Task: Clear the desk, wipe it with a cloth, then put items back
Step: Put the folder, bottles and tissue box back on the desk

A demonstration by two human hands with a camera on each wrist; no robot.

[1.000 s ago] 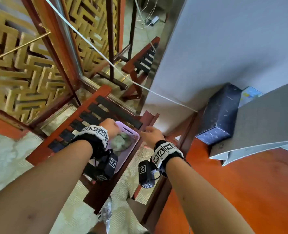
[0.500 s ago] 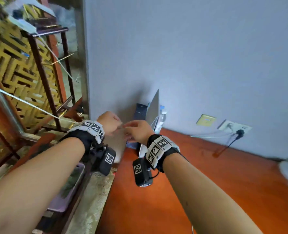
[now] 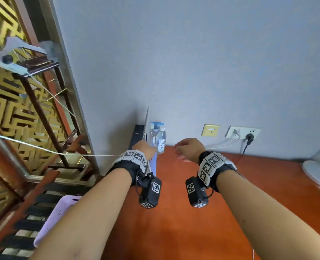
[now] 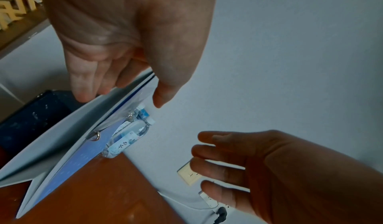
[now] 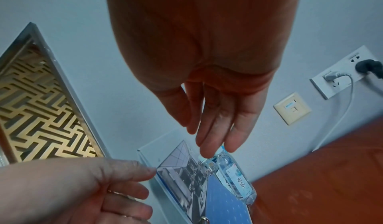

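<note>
At the desk's (image 3: 183,231) back left corner a grey-white ring binder (image 3: 146,124) stands partly open against the wall. A dark blue box (image 3: 137,134) is on its left and two small water bottles (image 3: 161,141) on its right. My left hand (image 3: 146,147) is at the binder's top corner. In the left wrist view its fingers (image 4: 82,93) lie on the outer cover (image 4: 62,137) and the thumb reaches over the inner sheets. My right hand (image 3: 179,152) hovers empty with straight fingers (image 5: 213,137), above and just right of the bottles (image 5: 234,176).
A lilac basket (image 3: 56,216) sits on a dark slatted rack left of the desk. Behind it are a gold lattice screen and a taut white cord. Wall sockets (image 3: 242,132) with two plugged cables are at the back, and a fan base (image 3: 318,171) stands at the right edge.
My view swung up from the rack and basket to the desk. Both hands left the basket and moved to the back left corner, where the left reached the binder and the right spread away.
</note>
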